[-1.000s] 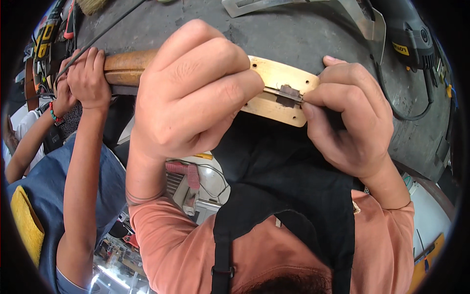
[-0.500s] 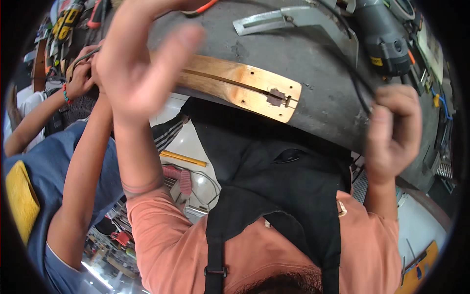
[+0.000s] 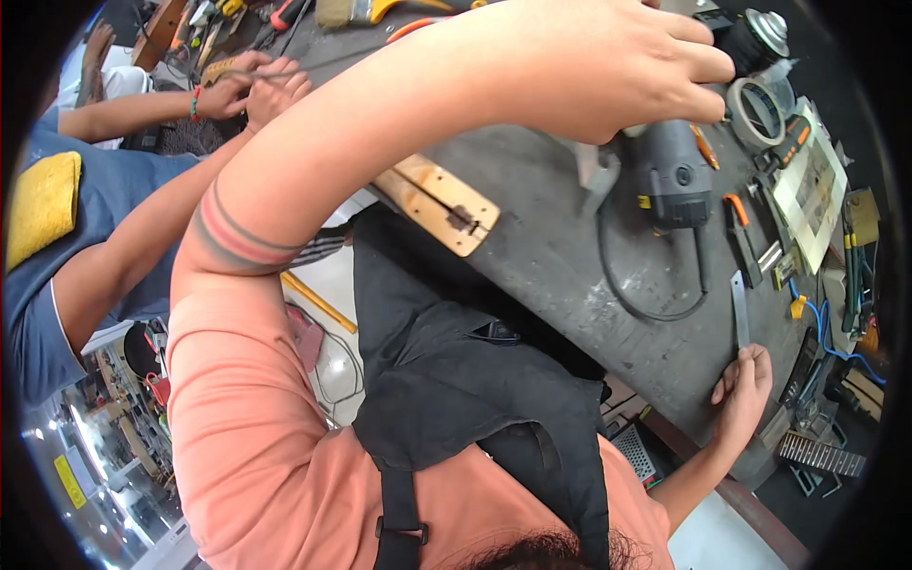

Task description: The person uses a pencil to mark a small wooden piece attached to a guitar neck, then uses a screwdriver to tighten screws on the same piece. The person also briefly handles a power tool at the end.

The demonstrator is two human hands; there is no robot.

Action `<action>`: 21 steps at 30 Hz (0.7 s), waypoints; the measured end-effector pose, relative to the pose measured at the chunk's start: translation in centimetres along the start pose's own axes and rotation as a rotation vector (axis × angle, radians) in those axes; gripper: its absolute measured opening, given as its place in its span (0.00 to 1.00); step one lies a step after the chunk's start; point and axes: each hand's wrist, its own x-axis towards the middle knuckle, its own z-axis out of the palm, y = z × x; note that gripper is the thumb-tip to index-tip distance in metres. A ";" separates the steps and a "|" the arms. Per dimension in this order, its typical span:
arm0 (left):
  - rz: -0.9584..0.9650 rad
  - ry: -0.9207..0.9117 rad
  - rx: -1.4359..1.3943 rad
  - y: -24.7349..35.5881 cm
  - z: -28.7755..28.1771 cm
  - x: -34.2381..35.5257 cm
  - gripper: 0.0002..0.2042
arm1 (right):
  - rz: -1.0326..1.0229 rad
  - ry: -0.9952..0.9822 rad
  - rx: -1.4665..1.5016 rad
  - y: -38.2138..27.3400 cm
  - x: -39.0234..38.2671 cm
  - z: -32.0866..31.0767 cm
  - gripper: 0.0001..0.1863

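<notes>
My left arm crosses the bench to the far right. My left hand (image 3: 632, 71), back upward, has its fingers curled; their tips and anything in them are hidden. Beneath it lies a grey power tool (image 3: 676, 176) with a dark cable, and the end of a curved grey metal piece (image 3: 596, 179) shows. At the bench's right, my right hand (image 3: 746, 389) is closed on the near end of a narrow flat steel strip (image 3: 740, 309), like a ruler. A pale wooden neck-shaped piece (image 3: 442, 204) with a central groove lies partly behind my left forearm.
At left, a co-worker's hands (image 3: 252, 90) grip a thin dark line. A brush (image 3: 350, 11) lies at the back. Along the right stand a tape roll (image 3: 756, 112), an orange-handled cutter (image 3: 739, 228), blue cable (image 3: 825, 332) and a fretted strip (image 3: 822, 454). The bench edge (image 3: 570, 351) runs before me.
My left hand has swung from the left across to the far right. My right hand has left the dark cable, come nearer and grasped the steel strip. The whole view has shifted.
</notes>
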 end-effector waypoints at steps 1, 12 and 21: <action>0.022 0.039 0.026 0.3 -0.7 0.9 0.17 | 0.007 0.005 0.002 0.2 0.0 -0.1 0.07; 0.027 -0.210 0.099 5.1 1.3 4.8 0.32 | -0.041 0.015 -0.051 -2.4 -1.4 0.5 0.10; 0.009 -0.128 0.151 1.7 1.4 6.2 0.36 | -0.497 0.231 -0.090 -2.5 -3.8 1.4 0.10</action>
